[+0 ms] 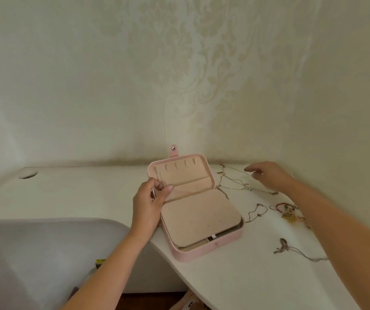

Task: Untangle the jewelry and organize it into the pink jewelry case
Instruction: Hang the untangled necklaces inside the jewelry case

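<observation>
The pink jewelry case [208,250] lies open on the white table, its beige lining showing and its lid [179,170] propped up toward the wall. My left hand [148,204] grips the lid's left edge, thumb on the inside lining. To the right of the case lie tangled thin gold chains [231,182]. My right hand [269,175] hovers over them and its fingertips pinch one chain. Nearer me lie a dark thin chain [256,212], a heap of gold pieces with a red cord [289,213], and a silver necklace [283,246].
The white table [90,193] runs along a patterned wall and has a cable hole [28,175] at the far left. Its front edge curves inward in front of me. A grey chair back [34,253] stands at the lower left.
</observation>
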{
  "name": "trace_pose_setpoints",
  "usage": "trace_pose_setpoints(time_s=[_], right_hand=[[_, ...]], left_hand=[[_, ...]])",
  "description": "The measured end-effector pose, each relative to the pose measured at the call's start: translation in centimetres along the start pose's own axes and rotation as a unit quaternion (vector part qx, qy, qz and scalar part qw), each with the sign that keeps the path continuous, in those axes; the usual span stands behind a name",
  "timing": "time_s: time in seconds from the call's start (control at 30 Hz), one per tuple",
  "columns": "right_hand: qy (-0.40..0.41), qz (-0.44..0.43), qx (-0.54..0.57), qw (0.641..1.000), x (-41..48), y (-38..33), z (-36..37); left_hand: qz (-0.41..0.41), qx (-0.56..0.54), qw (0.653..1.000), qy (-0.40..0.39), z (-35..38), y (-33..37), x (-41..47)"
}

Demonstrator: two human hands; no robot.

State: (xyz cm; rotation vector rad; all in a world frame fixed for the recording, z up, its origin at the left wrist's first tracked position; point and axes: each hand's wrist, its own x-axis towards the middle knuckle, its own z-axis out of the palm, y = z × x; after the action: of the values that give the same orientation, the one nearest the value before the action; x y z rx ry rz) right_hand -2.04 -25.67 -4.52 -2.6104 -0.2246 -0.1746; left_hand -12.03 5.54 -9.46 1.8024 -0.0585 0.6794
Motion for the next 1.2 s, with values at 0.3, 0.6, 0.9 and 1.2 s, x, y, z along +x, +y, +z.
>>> trace_pose_setpoints(time_s=[0.3, 0.6, 0.9, 1.2], right_hand=[[-0.073, 0.051, -0.064, 0.994, 9.1, -1.2, 4.6], [0.050, 0.039, -0.076, 0.995, 13.2, 0.4, 8.3], [-0.066, 0.107, 0.465, 0.876, 10.3, -1.8, 2.3], [-0.128, 0.031, 0.346, 0.929, 6.7, -7.6, -6.9]], left_hand=[[0.005, 0.056, 0.998, -0.031, 0.4, -0.5, 0.2], [0.038, 0.093, 0.995, -0.020, 0.4, -0.2, -0.3], [0.044, 0.100, 0.993, -0.039, 0.4, -0.5, -0.1], [0.055, 0.097, 0.993, -0.051, 0.5, -0.7, -0.1]])
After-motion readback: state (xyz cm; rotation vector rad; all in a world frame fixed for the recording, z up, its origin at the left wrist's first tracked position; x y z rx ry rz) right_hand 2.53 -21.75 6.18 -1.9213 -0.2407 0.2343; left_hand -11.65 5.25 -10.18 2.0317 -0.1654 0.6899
